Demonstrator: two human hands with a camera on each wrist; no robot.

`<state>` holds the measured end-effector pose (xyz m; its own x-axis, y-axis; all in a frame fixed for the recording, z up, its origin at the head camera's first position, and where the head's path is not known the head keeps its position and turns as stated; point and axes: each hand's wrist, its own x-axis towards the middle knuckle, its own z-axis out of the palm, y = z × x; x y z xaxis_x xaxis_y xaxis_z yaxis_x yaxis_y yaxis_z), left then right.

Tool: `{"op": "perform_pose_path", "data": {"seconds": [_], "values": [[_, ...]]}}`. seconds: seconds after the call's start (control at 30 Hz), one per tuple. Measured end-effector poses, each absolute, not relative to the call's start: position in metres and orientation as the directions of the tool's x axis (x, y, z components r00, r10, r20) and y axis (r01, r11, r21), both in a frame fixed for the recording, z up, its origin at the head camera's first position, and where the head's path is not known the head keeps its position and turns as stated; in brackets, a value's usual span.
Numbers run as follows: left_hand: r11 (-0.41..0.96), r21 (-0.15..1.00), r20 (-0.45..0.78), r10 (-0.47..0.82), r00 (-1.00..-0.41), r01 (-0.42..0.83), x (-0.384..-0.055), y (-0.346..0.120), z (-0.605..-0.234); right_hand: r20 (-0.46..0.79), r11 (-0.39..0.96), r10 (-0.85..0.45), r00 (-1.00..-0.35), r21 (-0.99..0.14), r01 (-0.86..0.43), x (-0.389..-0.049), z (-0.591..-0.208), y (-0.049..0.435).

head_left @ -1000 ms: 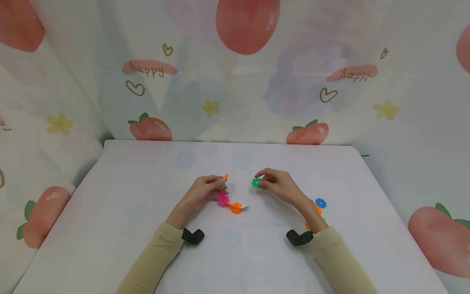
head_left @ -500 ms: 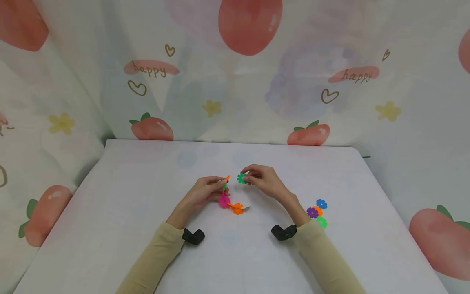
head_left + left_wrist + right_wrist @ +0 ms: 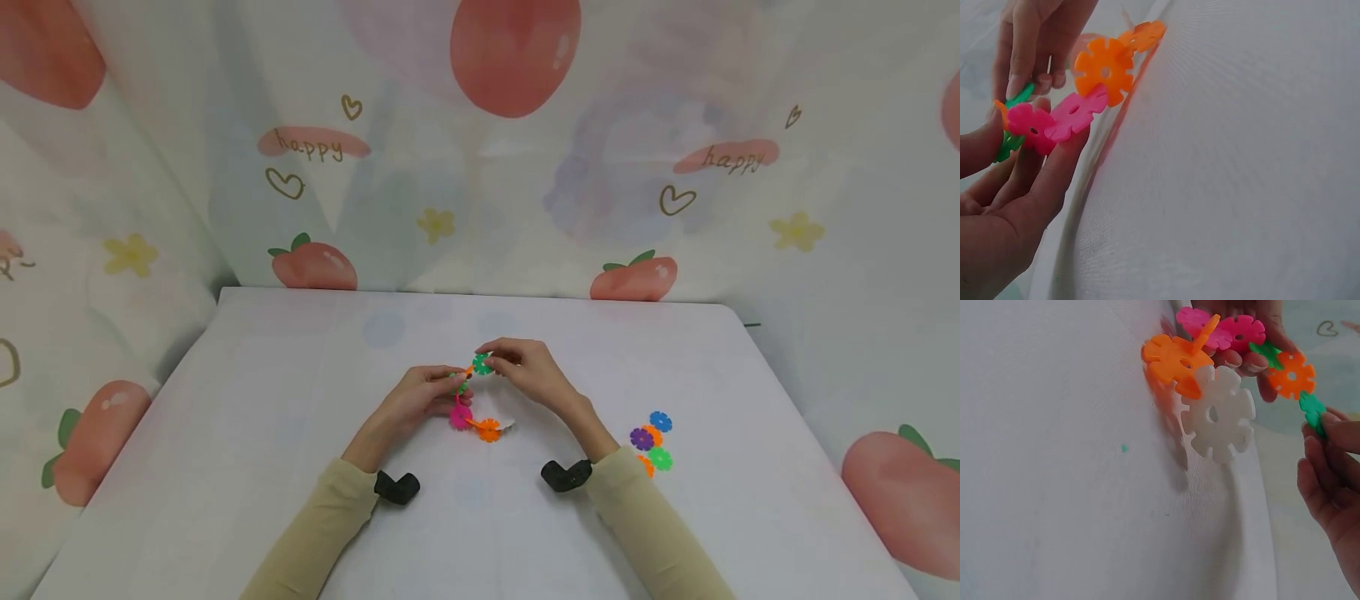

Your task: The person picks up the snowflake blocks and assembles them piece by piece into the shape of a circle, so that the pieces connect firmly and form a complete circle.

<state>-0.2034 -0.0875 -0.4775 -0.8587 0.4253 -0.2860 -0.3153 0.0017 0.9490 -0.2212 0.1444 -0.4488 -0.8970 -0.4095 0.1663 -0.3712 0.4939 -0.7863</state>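
A curved chain of notched plastic snowflake discs hangs from my left hand [image 3: 416,400], which pinches it near its upper end. Along it run a white disc [image 3: 1235,406], orange discs [image 3: 1104,70], pink discs [image 3: 461,417], a light green disc [image 3: 1266,354] and an end orange disc [image 3: 1292,375]. Between thumb and fingertips, my right hand [image 3: 528,371] pinches a darker green disc [image 3: 1312,413]. Its edge meets the end orange disc in the right wrist view; whether the notches interlock I cannot tell. The white end hangs low, close to the tabletop.
Several loose discs lie in a small cluster to the right of my right forearm, among them a blue disc [image 3: 661,421], a purple disc [image 3: 641,439] and a green disc [image 3: 660,458]. A white cloth covers the table [image 3: 300,350]; a printed curtain [image 3: 480,183] stands behind it.
My right hand has moved left with the green disc, from apart to meeting the chain's end orange disc. The loose cluster has come out from behind the right forearm. My left hand has stayed nearly still.
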Motion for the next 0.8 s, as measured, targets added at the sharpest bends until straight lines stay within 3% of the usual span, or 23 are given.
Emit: {"op": "perform_pose_path", "data": {"seconds": [0.8], "values": [[-0.014, 0.954, -0.283, 0.303, -0.91, -0.301, -0.2, -0.081, -0.482, 0.162, 0.493, -0.425, -0.89, -0.784, -0.378, -0.228, -0.45, 0.131]]}}
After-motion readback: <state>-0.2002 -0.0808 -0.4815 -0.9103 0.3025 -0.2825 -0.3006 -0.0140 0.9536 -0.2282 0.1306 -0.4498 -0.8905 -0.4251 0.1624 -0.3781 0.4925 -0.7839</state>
